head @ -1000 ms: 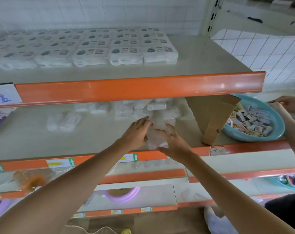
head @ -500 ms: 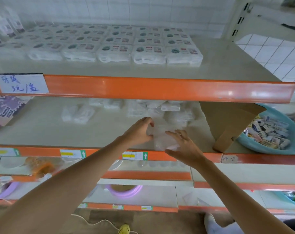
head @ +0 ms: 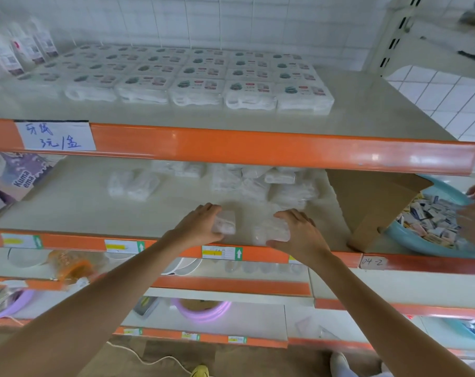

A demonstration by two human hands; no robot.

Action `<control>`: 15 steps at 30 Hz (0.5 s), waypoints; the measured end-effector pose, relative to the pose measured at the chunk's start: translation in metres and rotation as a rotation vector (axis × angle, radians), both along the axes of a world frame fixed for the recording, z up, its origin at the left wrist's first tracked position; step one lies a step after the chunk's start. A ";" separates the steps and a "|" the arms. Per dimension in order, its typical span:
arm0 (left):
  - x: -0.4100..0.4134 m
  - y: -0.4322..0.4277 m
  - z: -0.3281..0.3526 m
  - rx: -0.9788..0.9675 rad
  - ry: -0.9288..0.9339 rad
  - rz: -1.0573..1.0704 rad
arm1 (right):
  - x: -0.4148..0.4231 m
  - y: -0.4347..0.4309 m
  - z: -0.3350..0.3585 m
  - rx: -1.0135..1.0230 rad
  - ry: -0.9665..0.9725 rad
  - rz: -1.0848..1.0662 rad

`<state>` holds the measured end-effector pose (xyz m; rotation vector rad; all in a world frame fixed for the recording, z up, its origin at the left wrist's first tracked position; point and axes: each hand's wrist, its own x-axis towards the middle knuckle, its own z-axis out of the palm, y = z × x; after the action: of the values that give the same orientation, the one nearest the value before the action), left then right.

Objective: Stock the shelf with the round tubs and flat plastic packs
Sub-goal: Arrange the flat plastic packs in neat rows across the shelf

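Where the cream flat shelf meets its orange near edge, two packs are held.
Left hand fingers curl round one small clear plastic pack; right hand fingers curl round another clear pack.

On the cream shelf, clear plastic packs are heaped at the back, two near the front edge; a cardboard box and blue basin are seen right.

Handwritten paper sign on the upper shelf rail, left: "牙线 3元/盒". Purple package, far left: "Kuma ema". Small tag on the middle shelf rail, right: "04-2"
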<state>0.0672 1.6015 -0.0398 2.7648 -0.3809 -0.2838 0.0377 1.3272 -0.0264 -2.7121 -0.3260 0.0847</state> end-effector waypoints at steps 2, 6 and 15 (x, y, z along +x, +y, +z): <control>-0.001 -0.005 0.000 0.003 -0.046 0.011 | -0.002 0.003 0.003 -0.003 -0.005 0.002; -0.008 -0.002 0.010 -0.046 -0.083 0.030 | -0.005 0.008 0.011 0.026 -0.008 -0.009; -0.047 0.023 0.065 0.031 -0.227 -0.064 | -0.012 0.023 0.040 0.012 -0.054 0.080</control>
<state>0.0198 1.6242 0.0257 2.8271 -0.5259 0.0102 0.0253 1.3502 0.0138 -2.6931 -0.4493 0.0326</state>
